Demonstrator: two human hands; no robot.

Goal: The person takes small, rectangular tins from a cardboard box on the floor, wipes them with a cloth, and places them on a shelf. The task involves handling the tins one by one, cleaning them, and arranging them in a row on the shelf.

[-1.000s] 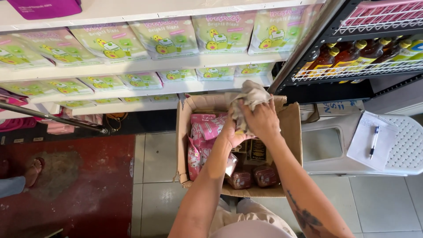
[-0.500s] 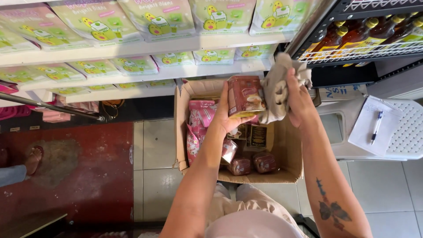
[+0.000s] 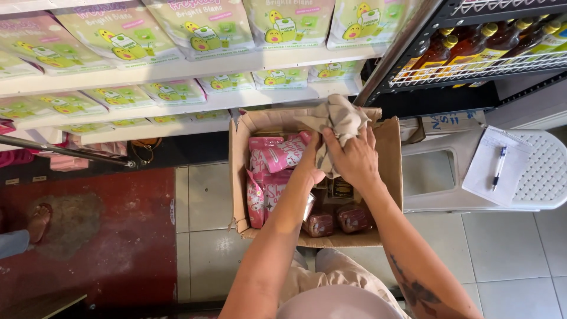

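Both hands work together just above the open cardboard box (image 3: 390, 177), near its far rim. The right hand (image 3: 354, 159) lies flat over a beige cloth (image 3: 338, 121), with the fingers spread and pressed down on it, so the cloth is held between this hand and whatever is under it. The left hand (image 3: 311, 162) comes from the other side and is curled around something below the cloth; the cloth and the right hand cover that object, so one cannot tell what it is or how tight the left fingers close on it. The two hands touch each other at the thumbs.

The cloth is crumpled and soft, pale grey-beige, with loose folds. One bunch of it stands up above the right hand's fingers and reaches over the far rim of the box.

Inside the box, on its left side, pink pouches (image 3: 269, 177) stand upright and packed close. At the near side of the box lie two dark red packets (image 3: 338, 221), and between them and the hands is a dark flat pack.

Beyond the box are white shelves (image 3: 177, 65) with pale green pouches. To the right of the box stands a white plastic stool (image 3: 537, 177) with a notepad and a pen (image 3: 498, 168) on it.
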